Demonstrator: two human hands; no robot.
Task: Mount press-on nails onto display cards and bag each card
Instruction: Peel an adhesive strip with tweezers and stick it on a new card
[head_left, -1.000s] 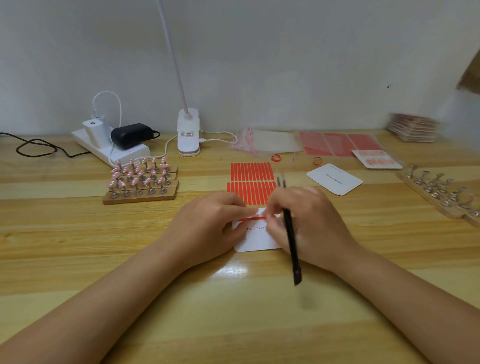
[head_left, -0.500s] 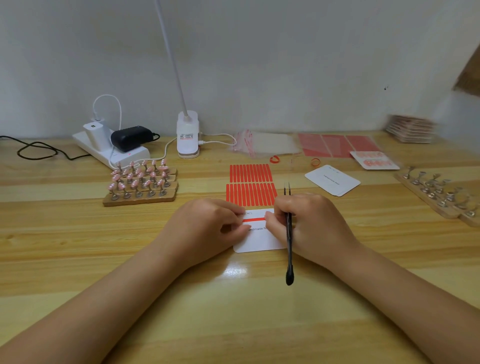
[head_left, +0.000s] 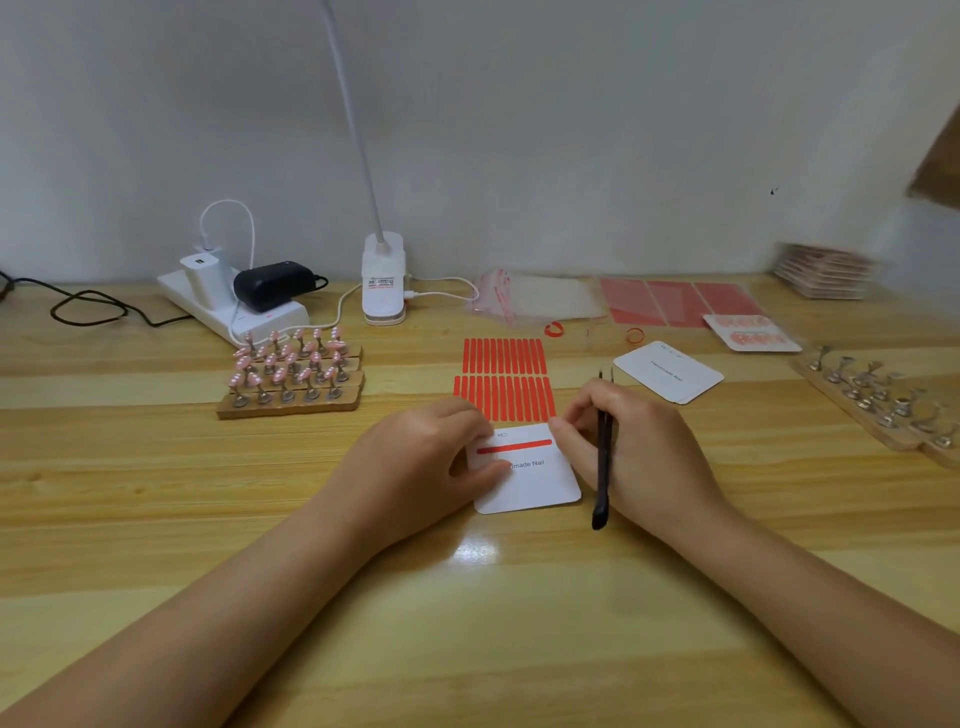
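A white display card (head_left: 535, 480) printed "Handmade Nail" lies on the wooden table (head_left: 156, 493) in front of me, with one red adhesive strip (head_left: 514, 446) stuck across its upper part. My left hand (head_left: 426, 462) holds the card's left edge, thumb on its face. My right hand (head_left: 639, 452) grips black tweezers (head_left: 602, 462), tips pointing away, and its fingertips touch the strip's right end. Just behind the card lies a sheet of red strips (head_left: 503, 379). Pink press-on nails on metal stands fill a wooden holder (head_left: 291, 374) at the left.
A power strip with chargers (head_left: 228, 296) and a white clip lamp (head_left: 383, 286) stand at the back. Clear bags (head_left: 535, 299), red sheets (head_left: 675, 301), a second card (head_left: 667, 371) and a mounted card (head_left: 748, 332) lie back right. A wooden holder with bare stands (head_left: 878, 400) sits far right.
My hands have drawn apart along the red strip, uncovering it on the card. The tweezers swung from slanting left to nearly upright in my right hand.
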